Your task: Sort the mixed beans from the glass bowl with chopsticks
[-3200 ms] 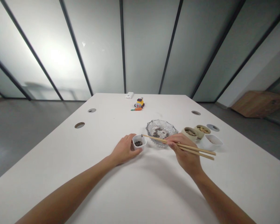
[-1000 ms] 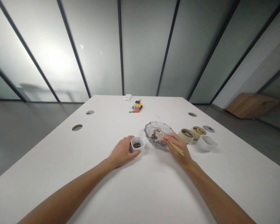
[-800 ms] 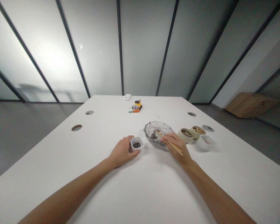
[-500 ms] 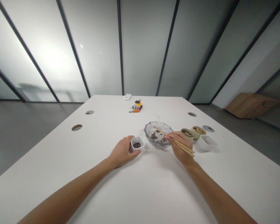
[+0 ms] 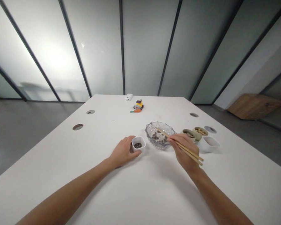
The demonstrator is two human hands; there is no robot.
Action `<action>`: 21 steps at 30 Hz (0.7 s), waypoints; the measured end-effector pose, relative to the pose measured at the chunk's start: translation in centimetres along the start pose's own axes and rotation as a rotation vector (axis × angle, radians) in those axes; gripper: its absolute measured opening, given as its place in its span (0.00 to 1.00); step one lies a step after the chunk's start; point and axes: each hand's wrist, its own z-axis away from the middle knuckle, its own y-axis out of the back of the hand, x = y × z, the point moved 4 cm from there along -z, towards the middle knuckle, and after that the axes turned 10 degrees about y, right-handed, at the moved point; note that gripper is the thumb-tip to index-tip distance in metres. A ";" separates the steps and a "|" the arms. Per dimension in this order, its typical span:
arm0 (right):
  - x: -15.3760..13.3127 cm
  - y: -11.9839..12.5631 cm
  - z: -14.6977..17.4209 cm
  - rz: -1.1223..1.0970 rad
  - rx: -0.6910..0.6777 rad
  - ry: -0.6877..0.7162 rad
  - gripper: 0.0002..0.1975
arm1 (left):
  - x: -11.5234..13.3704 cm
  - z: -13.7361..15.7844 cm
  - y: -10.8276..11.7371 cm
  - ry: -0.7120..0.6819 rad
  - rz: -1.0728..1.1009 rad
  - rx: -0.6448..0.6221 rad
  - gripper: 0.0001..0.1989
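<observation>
Left hand: curled around the left side of a small white cup (image 5: 138,139), which is gripped between thumb and fingers; left hand (image 5: 123,152) and cup are both set on the table (image 5: 131,190), about midway between its left and right edges.
Cup contents: small dark beads (image 5: 137,145) are gathered at the bottom.
Right hand: a pair of chopsticks (image 5: 194,154) is gripped in the right hand (image 5: 186,158), tips angled into the glass bowl; whether a bead is pinched cannot be told.
Glass bowl: the bowl (image 5: 149,135) is placed just right of the cup; more dark pieces (image 5: 155,136) are scattered inside.
Toward the right edge: two pale green pots (image 5: 199,136) and a white dish (image 5: 204,147) are grouped, the nearer pot partly hidden by the right hand.
Toward the far edge: a toy vehicle (image 5: 138,105), an orange toy carrot (image 5: 137,111) and a white box (image 5: 128,97) are seen.
</observation>
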 end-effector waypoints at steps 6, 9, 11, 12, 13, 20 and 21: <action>3.5 -1.1 1.4 -0.031 -0.085 -0.030 0.05 | -0.2 -0.1 -0.1 -0.002 0.014 -0.004 0.23; 3.8 -1.6 1.7 -0.066 -0.120 -0.088 0.06 | -0.2 -0.1 -0.1 -0.007 0.013 -0.005 0.23; 3.9 -1.9 1.7 -0.084 -0.146 -0.125 0.08 | -0.1 -0.1 -0.1 -0.009 0.009 -0.002 0.22; 3.9 -1.9 1.8 -0.091 -0.156 -0.136 0.08 | -0.1 -0.1 -0.1 -0.009 0.005 0.000 0.22; 3.9 -2.0 1.8 -0.095 -0.162 -0.141 0.08 | -0.1 -0.1 0.0 -0.007 0.001 0.002 0.23; 4.1 -2.0 2.1 -0.104 -0.170 -0.122 0.08 | 0.0 0.0 0.0 0.012 -0.005 -0.001 0.23; 4.1 -2.0 2.0 -0.093 -0.166 -0.112 0.08 | -0.1 -0.1 0.0 0.011 -0.005 -0.003 0.23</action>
